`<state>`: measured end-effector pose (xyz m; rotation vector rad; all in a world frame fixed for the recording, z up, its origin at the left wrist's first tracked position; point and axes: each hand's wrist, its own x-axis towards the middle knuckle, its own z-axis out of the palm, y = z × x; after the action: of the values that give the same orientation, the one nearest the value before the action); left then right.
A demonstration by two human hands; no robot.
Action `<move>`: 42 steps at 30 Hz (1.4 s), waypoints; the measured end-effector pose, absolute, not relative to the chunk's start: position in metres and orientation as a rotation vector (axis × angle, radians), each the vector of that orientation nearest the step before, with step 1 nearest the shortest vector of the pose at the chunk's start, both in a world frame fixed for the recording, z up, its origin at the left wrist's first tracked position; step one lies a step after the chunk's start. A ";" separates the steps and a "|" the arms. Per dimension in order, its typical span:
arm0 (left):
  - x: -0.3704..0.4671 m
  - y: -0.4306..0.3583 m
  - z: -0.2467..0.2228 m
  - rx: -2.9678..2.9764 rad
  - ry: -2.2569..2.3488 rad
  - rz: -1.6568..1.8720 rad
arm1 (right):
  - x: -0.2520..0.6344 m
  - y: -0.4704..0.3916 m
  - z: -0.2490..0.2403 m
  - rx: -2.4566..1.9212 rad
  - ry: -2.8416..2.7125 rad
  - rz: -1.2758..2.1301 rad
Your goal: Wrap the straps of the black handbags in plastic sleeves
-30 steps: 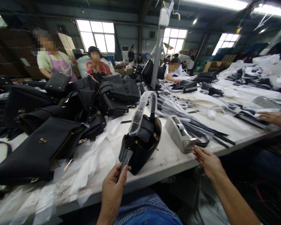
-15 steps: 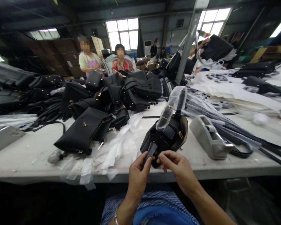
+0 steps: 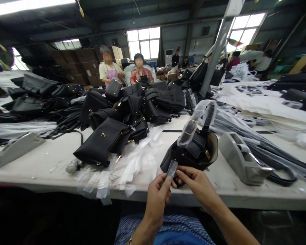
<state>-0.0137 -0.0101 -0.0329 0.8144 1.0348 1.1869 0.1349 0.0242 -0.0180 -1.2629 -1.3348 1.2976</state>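
A black handbag (image 3: 193, 151) sits at the table's front edge, its mouth partly showing on the right. Clear plastic film (image 3: 190, 131) covers its raised handle and a gold buckle. Below the bag's left front, a short black strap end (image 3: 171, 168) with clear film round it is pinched between the thumb and fingers of my left hand (image 3: 158, 194). My right hand (image 3: 195, 180) is closed in a pinch right beside the strap's edge; what lies between its fingertips is hidden. A gold lock piece (image 3: 207, 154) hangs on the bag's side.
Grey tape dispensers (image 3: 244, 160) stand at right and far left. Another black bag (image 3: 102, 141) and white plastic strips (image 3: 135, 166) lie to the left. Bags are piled behind, wrapped straps (image 3: 257, 139) lie right, and a metal post (image 3: 214, 58) rises beyond. Two people are across the table.
The view has swung left and tilted up a little, so everything sits further right and lower. The strap end's film shows more clearly above my left fingers; both hands stay at it.
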 end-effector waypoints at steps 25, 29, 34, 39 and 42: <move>-0.014 -0.021 -0.018 0.522 0.798 0.866 | 0.118 0.014 -0.033 -1.321 -1.206 1.250; -0.014 -0.021 -0.018 0.520 0.781 0.868 | 0.119 0.016 -0.029 -1.356 -1.255 1.228; -0.016 -0.020 -0.017 0.528 0.807 0.847 | 0.118 0.021 -0.025 -1.381 -1.369 1.193; -0.017 -0.019 -0.019 0.431 0.785 0.896 | 0.118 0.023 -0.024 -1.247 -1.321 1.412; -0.019 -0.019 -0.021 0.389 0.762 0.929 | 0.121 0.022 -0.022 -1.045 -1.137 1.703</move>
<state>-0.0187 -0.0187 -0.0212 0.3891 0.7620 0.9288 0.1207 0.0220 -0.0215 -1.0454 -1.1372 1.7027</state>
